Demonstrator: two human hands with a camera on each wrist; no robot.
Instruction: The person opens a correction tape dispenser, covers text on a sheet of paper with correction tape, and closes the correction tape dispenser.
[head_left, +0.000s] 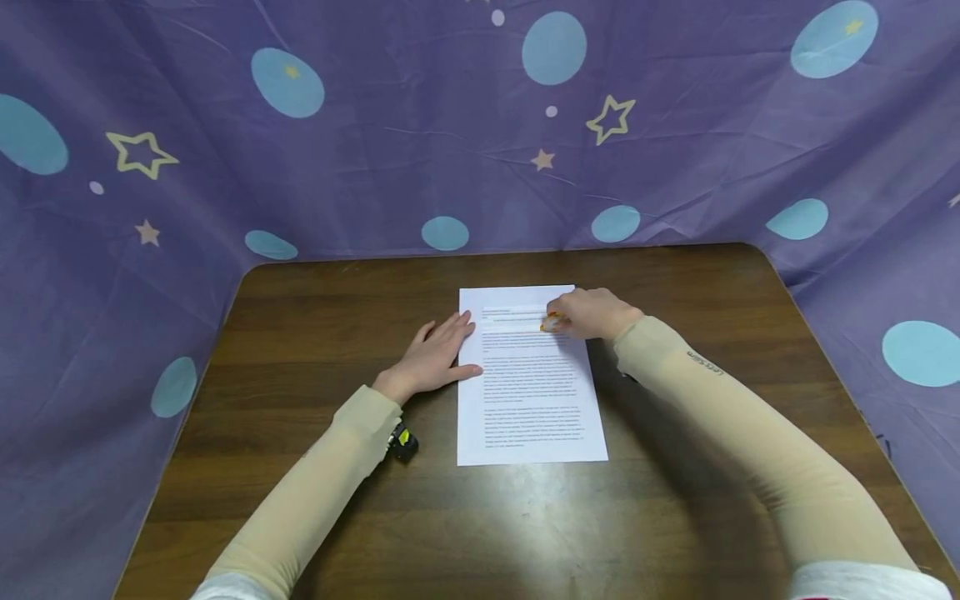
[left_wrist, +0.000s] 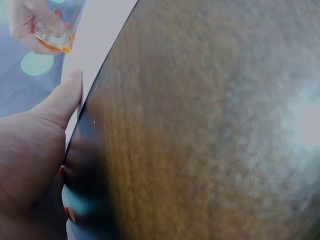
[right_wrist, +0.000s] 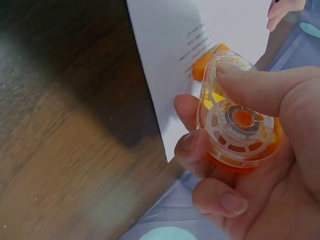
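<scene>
A white sheet of printed paper (head_left: 528, 417) lies on the wooden table. My left hand (head_left: 435, 358) rests flat at the paper's left edge, fingers straight, with the thumb and fingertips on the sheet. In my right hand (head_left: 596, 314) is a clear and orange correction tape dispenser (right_wrist: 240, 120), gripped between thumb and curled fingers. Its orange tip (right_wrist: 204, 65) points toward the printed lines near the top right of the paper. The left wrist view also catches the dispenser (left_wrist: 52, 37) beyond my left thumb (left_wrist: 62, 100).
The brown wooden table (head_left: 337, 317) has rounded far corners. A purple curtain (head_left: 420, 125) with blue dots and stars hangs behind it and at both sides. A small black device (head_left: 403, 444) sits under my left wrist.
</scene>
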